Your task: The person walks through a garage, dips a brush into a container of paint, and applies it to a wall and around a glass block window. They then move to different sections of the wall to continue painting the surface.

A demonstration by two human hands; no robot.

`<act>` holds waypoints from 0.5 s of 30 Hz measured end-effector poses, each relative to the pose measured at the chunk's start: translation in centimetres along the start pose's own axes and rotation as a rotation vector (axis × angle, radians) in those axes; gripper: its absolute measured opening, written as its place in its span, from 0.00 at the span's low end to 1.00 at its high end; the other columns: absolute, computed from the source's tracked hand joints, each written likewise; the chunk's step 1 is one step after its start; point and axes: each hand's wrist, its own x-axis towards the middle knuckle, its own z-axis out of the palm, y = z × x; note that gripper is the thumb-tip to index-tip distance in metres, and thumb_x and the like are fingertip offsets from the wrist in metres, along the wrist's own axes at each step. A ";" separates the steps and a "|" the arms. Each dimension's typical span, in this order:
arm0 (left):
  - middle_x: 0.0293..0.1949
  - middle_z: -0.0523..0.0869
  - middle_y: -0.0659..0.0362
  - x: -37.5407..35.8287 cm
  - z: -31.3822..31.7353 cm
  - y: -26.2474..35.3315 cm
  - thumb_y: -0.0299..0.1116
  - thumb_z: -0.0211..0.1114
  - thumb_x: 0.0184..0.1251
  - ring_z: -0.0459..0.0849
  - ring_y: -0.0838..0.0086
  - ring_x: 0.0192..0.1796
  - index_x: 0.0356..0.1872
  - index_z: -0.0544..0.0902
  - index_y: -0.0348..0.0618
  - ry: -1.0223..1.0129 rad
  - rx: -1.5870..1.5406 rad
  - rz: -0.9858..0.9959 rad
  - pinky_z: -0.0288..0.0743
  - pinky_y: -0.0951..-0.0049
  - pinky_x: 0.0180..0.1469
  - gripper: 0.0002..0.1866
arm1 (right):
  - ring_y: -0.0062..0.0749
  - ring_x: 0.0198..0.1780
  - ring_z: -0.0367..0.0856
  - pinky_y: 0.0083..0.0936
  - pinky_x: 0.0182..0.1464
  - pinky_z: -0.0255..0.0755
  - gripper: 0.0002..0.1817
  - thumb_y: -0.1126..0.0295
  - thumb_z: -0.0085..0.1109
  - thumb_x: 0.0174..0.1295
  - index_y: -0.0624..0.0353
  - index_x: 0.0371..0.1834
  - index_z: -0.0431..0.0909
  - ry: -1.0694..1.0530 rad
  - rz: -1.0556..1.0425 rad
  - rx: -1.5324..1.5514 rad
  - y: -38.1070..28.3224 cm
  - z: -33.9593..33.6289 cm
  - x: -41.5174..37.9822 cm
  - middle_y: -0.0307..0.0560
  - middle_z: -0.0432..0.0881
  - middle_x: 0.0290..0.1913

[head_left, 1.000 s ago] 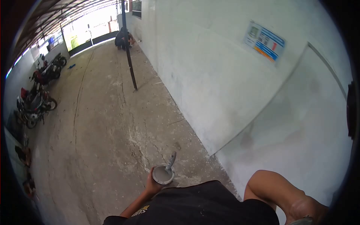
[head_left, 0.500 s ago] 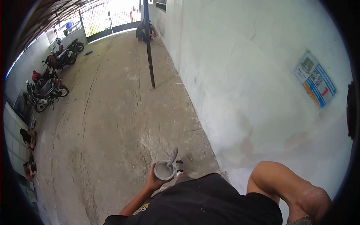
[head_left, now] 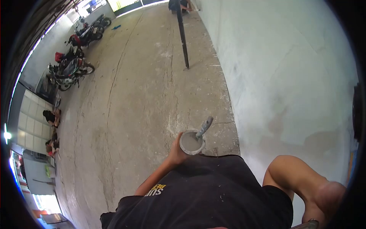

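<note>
My left hand (head_left: pixel 177 152) is wrapped around the side of a round tub (head_left: pixel 184 149), in front of my dark shirt. Grey, smooth paste (head_left: pixel 188 142) fills much of the tub. A tool with a grey, paste-smeared handle (head_left: pixel 206 125) stands tilted in it, leaning against the far right rim; its lower end is hidden in the paste, so its kind does not show. My right arm (head_left: pixel 295 175) is bent at the elbow near the wall, and its hand lies outside the picture.
A pale wall (head_left: pixel 274 68) with darker damp-looking patches runs along the right. Ahead, a dark post (head_left: pixel 183 42) rises from the cracked concrete floor (head_left: pixel 141 103). A person (head_left: pixel 179 7) crouches at the wall beyond. Motorcycles (head_left: pixel 72 70) and seated people (head_left: pixel 52 117) line the left side.
My view has turned down and to the right, so the post, motorcycles and tub sit elsewhere in the picture. The wall poster has left view. My left hand still holds the tub.
</note>
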 end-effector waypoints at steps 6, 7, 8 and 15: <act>0.56 0.84 0.51 7.9 -4.3 -0.4 0.31 0.85 0.44 0.83 0.64 0.60 0.64 0.70 0.34 0.142 -0.099 0.113 0.72 0.62 0.65 0.44 | 0.33 0.30 0.80 0.29 0.34 0.74 0.10 0.69 0.75 0.54 0.56 0.35 0.82 0.096 0.419 -0.452 20.9 8.7 -5.9 0.42 0.82 0.29; 0.56 0.84 0.51 9.5 -5.5 -0.6 0.31 0.85 0.44 0.83 0.64 0.60 0.64 0.70 0.34 0.156 -0.115 0.102 0.72 0.62 0.65 0.44 | 0.30 0.31 0.78 0.24 0.36 0.71 0.11 0.74 0.74 0.52 0.60 0.37 0.83 -0.029 0.527 -0.340 26.4 10.9 -6.8 0.40 0.81 0.29; 0.56 0.84 0.50 11.3 -7.0 -0.3 0.33 0.86 0.42 0.83 0.62 0.60 0.64 0.69 0.35 0.152 -0.005 0.091 0.73 0.62 0.64 0.46 | 0.25 0.30 0.76 0.22 0.35 0.69 0.16 0.66 0.76 0.55 0.61 0.42 0.83 -0.015 0.830 -0.087 30.4 13.9 -9.5 0.39 0.82 0.29; 0.57 0.83 0.48 23.1 -16.6 -4.3 0.37 0.87 0.35 0.83 0.57 0.60 0.65 0.69 0.36 0.027 0.239 0.066 0.76 0.61 0.62 0.51 | 0.18 0.29 0.74 0.21 0.33 0.69 0.21 0.57 0.76 0.56 0.61 0.46 0.85 -0.310 1.344 0.380 45.3 28.5 -10.8 0.37 0.82 0.28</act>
